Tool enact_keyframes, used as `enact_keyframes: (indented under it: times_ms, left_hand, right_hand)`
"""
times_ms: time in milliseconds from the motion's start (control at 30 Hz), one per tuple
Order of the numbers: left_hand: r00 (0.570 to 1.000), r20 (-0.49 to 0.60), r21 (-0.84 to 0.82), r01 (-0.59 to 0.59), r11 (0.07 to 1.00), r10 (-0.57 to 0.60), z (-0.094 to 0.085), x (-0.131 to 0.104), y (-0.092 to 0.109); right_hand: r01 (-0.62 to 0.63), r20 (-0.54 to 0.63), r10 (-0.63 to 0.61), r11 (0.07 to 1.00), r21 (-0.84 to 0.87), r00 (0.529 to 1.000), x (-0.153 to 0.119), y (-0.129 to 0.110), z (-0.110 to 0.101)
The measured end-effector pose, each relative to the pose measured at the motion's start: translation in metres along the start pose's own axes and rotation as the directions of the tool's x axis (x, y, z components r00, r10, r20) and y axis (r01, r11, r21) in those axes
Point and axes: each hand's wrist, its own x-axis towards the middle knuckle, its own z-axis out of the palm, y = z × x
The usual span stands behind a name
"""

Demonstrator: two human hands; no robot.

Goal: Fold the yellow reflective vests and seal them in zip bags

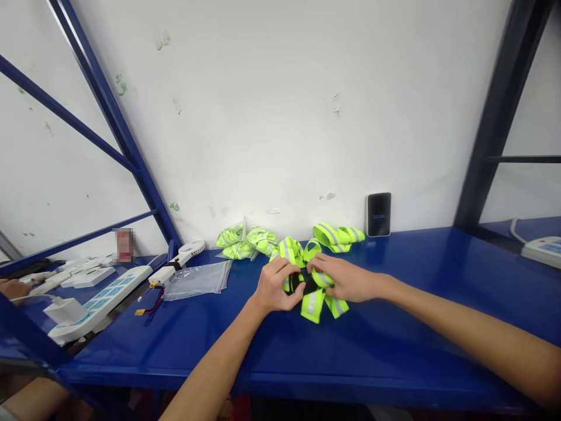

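Fluorescent yellow reflective strap (312, 306) with grey stripes lies bunched on the blue table, loops and loose ends spreading around both hands. My left hand (279, 284) is closed on its left side, thumb and fingers pinching near a black piece (309, 285) in the middle. From the right, my right hand (344, 277) grips a folded yellow band of the same strap, its fingers curled over it. A further loop of the yellow strap (335, 235) lies behind, near the wall. Part of the black piece is hidden under the fingers.
To the left lie packed bundles of yellow strap (239, 238), a transparent zip bag (197, 279), a white handheld fan (191, 249) and a wired connector (144, 311). A dark-screened device (378, 214) leans on the wall. Beyond the blue frame are a power strip (105, 304) and another person's hand (14, 289).
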Motion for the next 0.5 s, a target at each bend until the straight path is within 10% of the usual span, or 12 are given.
enact_keyframes:
  times_ms: [300,500]
  left_hand:
    - [0.993,-0.038,0.287,0.119,0.950,-0.113,-0.023,0.027,0.013]
    - [0.985,0.120,0.089,0.116,0.989,-0.126,-0.052,0.056,0.022]
  right_hand:
    - [0.010,-0.249,0.020,0.993,0.119,0.968,-0.011,-0.001,-0.041]
    - [0.085,-0.417,-0.030,0.990,0.113,0.908,-0.016,-0.021,-0.073]
